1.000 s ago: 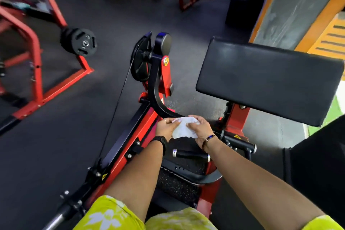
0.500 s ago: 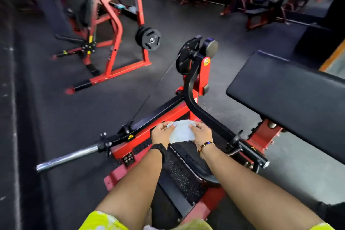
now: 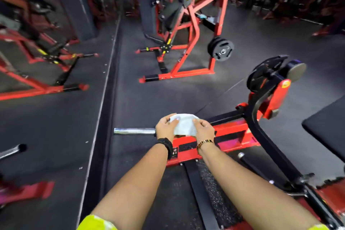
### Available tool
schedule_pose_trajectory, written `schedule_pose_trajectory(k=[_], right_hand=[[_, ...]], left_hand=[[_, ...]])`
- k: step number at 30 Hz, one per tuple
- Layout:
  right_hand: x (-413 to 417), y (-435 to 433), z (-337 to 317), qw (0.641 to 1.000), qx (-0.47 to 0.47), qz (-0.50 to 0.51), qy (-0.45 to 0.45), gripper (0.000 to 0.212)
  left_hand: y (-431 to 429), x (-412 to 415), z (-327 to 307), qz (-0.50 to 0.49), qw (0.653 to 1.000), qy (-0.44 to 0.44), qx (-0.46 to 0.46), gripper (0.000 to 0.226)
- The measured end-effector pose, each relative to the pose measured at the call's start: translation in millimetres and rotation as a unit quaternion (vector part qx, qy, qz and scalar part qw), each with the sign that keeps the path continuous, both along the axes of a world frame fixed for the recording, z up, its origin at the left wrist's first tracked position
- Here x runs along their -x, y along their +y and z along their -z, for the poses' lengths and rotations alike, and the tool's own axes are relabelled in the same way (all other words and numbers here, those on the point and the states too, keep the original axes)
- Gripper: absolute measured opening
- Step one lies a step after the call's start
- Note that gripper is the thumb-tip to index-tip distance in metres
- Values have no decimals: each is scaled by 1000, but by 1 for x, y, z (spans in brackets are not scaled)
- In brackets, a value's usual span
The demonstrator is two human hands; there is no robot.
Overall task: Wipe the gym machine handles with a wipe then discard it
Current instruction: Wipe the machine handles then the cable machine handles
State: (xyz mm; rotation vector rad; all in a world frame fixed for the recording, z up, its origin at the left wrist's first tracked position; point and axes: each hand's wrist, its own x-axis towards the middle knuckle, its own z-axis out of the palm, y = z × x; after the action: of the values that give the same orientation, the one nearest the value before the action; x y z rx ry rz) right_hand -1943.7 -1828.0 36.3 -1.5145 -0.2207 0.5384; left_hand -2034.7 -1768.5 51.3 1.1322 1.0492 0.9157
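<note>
Hands, left hand (image 3: 166, 127) and right hand (image 3: 203, 131), both pinch a crumpled white wipe (image 3: 184, 124) above the chrome bar (image 3: 134, 131), apparently refolding before wiping handles.

My two bare forearms showing, my left hand (image 3: 166, 127) wearing a chunky black wristwatch (image 3: 166, 145), my right hand (image 3: 204, 131) wearing a slim gold-and-black bracelet (image 3: 205, 143), neon yellow-green sleeves (image 3: 97, 223) with white print peeking in at the bottom edge
</note>
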Motion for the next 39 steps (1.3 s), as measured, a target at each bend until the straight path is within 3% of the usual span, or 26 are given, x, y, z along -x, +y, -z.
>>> schedule_pose_trajectory(k=[5, 12, 13, 15, 19, 29, 39], right_hand=[[48, 56, -5, 998, 6, -58, 0, 17], [97, 149, 11, 995, 39, -90, 0, 7], [101, 163, 12, 995, 47, -87, 0, 14], [108, 192, 8, 996, 52, -75, 7, 21], [122, 246, -2, 997, 56, -58, -1, 8], [150, 359, -2, 997, 34, -68, 2, 9], [114, 497, 11, 997, 2, -64, 38, 9]], left_hand=[[43, 56, 5, -69, 997, -21, 20, 19], [124, 106, 13, -151, 978, -95, 106, 20], [139, 108, 12, -156, 976, -103, 110, 22], [171, 113, 11, -156, 977, -103, 103, 24], [235, 127, 7, -152, 978, -110, 91, 16], [346, 162, 12, -124, 981, -101, 113, 21], [479, 130, 10, -92, 989, -80, 81, 21]])
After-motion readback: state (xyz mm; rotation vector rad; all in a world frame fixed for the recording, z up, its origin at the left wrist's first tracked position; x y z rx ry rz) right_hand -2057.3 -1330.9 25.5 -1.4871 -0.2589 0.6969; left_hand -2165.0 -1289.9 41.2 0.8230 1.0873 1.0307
